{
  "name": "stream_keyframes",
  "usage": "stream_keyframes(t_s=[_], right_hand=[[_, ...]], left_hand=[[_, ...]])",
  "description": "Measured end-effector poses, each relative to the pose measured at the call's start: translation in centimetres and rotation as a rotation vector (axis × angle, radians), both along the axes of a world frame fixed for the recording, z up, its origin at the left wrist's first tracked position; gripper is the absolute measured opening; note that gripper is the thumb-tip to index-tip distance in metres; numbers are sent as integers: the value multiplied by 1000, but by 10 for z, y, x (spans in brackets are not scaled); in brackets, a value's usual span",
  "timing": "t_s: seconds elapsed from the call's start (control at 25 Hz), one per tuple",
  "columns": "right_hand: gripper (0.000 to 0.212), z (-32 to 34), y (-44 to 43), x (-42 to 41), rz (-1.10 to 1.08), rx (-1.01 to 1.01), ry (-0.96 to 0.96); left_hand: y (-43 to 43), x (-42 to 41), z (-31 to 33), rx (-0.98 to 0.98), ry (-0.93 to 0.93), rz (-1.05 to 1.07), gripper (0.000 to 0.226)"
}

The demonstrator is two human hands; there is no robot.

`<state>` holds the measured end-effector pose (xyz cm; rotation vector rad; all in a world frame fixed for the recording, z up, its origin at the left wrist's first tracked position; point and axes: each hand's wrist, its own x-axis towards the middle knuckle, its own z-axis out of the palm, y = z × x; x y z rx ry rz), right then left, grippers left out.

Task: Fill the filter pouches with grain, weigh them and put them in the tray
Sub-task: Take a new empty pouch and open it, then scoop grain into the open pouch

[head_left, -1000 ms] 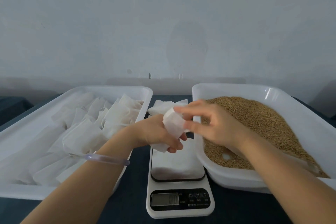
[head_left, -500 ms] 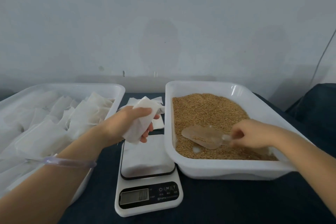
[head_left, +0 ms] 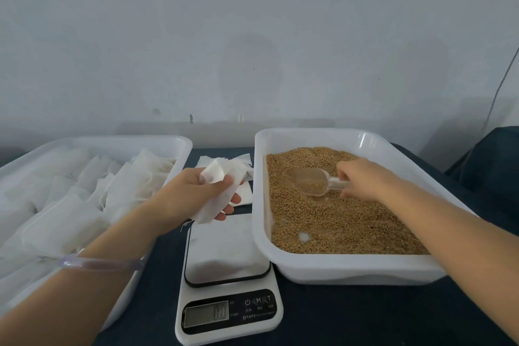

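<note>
At your left, the white tray (head_left: 179,146) holds a heap of white pouches (head_left: 64,222). Your left hand (head_left: 191,194) grips an open-mouthed filter pouch (head_left: 217,191) above the digital scale (head_left: 227,303). In the tub (head_left: 351,267) of grain (head_left: 337,222), your right hand (head_left: 362,180) pinches a clear scoop (head_left: 311,181), partly loaded.

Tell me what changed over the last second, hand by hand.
The right hand let go of the pouch, moved right into the grain tray and took hold of the clear scoop, now dug into the grain and part-filled. The left hand still grips the pouch by the scale, mouth open upward. The scale, the grain tray and the left tray stayed put.
</note>
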<state>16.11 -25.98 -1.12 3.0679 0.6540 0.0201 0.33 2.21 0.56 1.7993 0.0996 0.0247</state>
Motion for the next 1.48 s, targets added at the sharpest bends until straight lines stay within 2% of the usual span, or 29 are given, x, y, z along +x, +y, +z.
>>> stream_keyframes(t_s=[0.24,0.32,0.44,0.6,0.84,1.08,1.2,1.32,1.4,1.48], right_hand=[[18,-6,-13,-7,69,118,237],[14,-3,-23,-11,41,78,186],[12,5,-39,-13,16,-52,-65],[11,7,-56,-18,-3,48,-138],[12,1,-73,-33,0,191,-131],[27,8,-89,-48,-25,264,-155],[33,25,-99,-60,-25,421,-80],[23,46,-108,-71,6,624,9],[24,60,-109,-76,41,644,25],[34,72,-106,-80,70,613,15]], left_hand=[[-2,-2,2,62,-37,4,18],[-3,-2,3,43,-39,-6,19],[-3,-2,3,-1,-43,-3,13],[-1,-2,1,-11,-40,4,11],[-23,-7,14,90,-158,4,12],[-78,10,17,205,-292,-86,25],[-92,21,5,240,-323,-112,30],[-93,26,-10,327,-324,-56,33],[-92,29,-15,327,-316,-26,34],[-93,32,-17,307,-314,-15,34]])
